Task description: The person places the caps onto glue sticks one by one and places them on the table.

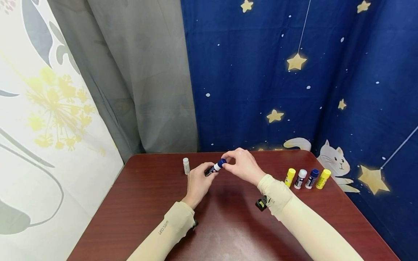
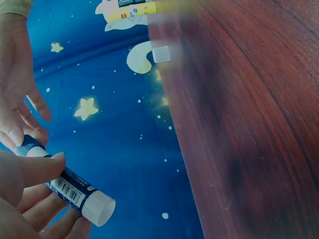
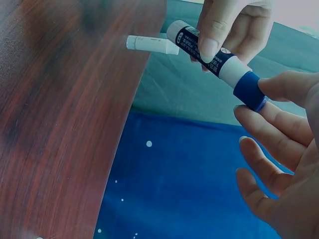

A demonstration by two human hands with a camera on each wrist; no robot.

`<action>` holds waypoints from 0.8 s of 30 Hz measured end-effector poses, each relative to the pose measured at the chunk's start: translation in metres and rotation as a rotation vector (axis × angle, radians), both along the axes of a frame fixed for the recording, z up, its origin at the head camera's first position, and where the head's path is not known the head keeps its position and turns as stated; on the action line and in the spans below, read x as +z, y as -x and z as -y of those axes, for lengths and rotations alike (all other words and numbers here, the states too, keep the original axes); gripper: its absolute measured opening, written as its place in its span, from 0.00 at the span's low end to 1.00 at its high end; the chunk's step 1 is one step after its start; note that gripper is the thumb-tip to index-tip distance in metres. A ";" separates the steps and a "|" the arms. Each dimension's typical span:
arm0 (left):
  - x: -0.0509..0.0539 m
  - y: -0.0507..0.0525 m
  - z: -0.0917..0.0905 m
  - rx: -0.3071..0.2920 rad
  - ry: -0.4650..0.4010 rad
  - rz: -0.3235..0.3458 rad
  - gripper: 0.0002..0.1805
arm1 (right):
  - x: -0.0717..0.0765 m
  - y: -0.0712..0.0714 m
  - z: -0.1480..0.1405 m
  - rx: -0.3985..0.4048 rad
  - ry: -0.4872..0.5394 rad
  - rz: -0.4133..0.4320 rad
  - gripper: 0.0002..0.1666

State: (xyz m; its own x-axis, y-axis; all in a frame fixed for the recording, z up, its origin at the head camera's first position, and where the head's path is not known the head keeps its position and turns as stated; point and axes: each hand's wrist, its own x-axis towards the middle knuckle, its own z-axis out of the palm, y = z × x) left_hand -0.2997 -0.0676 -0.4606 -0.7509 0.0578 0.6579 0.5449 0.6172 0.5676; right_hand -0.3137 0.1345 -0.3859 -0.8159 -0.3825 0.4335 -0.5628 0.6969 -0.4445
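A glue stick with a dark label and a blue cap is held at a slant above the table, between both hands. My left hand grips its labelled body, thumb on one side and fingers on the other. With thumb and fingertips my right hand pinches the blue cap; its other fingers are spread apart in the right wrist view. A white section shows between cap and label. The white base points toward the left wrist camera. Behind my left hand, a small white tube is on the table.
On the right of the reddish-brown table stands a row of several glue sticks: yellow, white-capped, blue-capped and another yellow one. Grey and blue starry curtains hang behind the table.
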 end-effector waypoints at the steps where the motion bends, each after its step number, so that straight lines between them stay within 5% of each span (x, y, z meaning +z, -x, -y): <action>1: 0.000 0.000 0.000 -0.001 0.001 0.003 0.16 | 0.000 0.000 0.000 -0.003 0.000 0.006 0.13; 24: -0.002 -0.001 -0.001 -0.008 0.014 0.008 0.15 | -0.009 -0.001 0.001 0.007 0.000 -0.002 0.12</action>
